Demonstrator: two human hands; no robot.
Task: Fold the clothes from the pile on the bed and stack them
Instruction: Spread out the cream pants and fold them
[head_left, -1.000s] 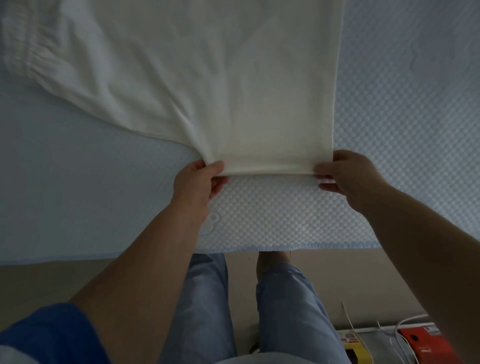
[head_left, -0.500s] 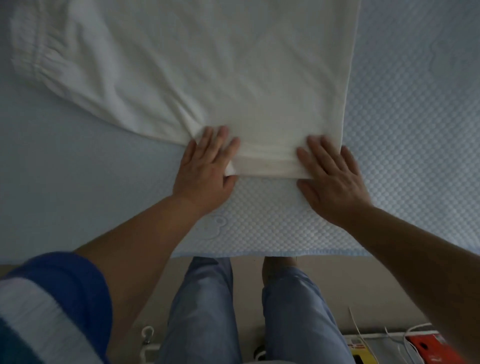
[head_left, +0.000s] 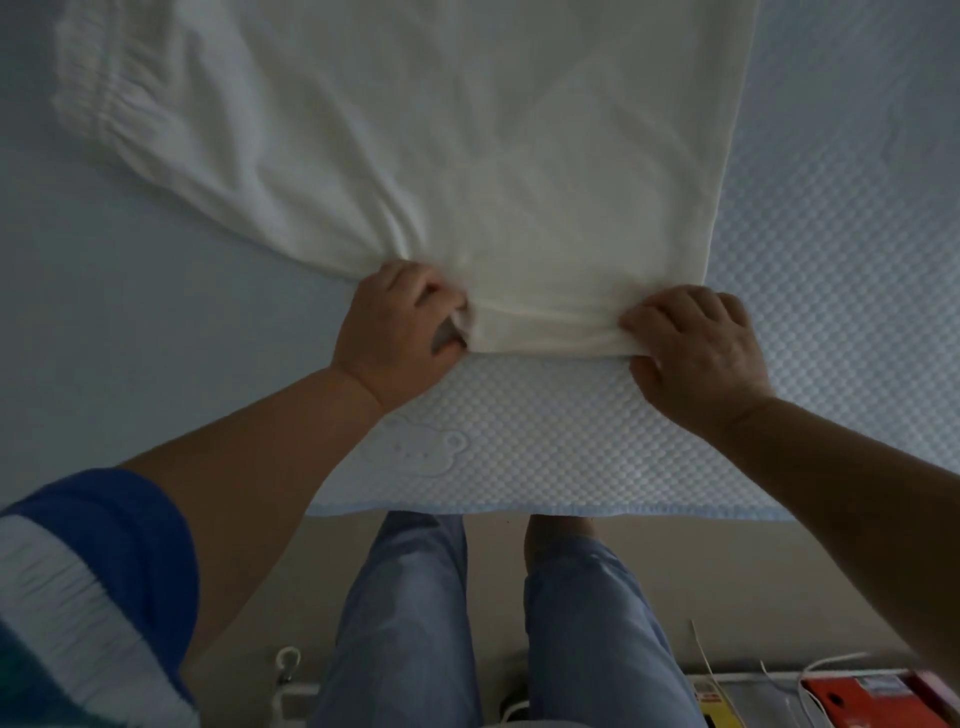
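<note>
A cream-white garment (head_left: 467, 171) lies spread on the bed, its elastic gathered band (head_left: 111, 98) at the far left. Its near hem runs between my two hands. My left hand (head_left: 397, 332) grips the hem's left corner, fingers curled with bunched cloth inside. At the hem's right corner, my right hand (head_left: 696, 348) has its fingers curled over the edge, pinching the cloth. The garment's upper part runs out of the top of the frame.
The bed has a pale blue quilted cover (head_left: 831, 260) with an embossed bear (head_left: 431, 452) near its front edge (head_left: 519, 512). My legs in blue trousers (head_left: 405, 623) stand against the bed. On the floor at the lower right are an orange-red box (head_left: 857, 706) and white cables (head_left: 826, 670).
Half a second ago both hands lay flat with straight fingers on the hem. Now both have curled and taken hold of the hem's corners, bunching the cloth at the left.
</note>
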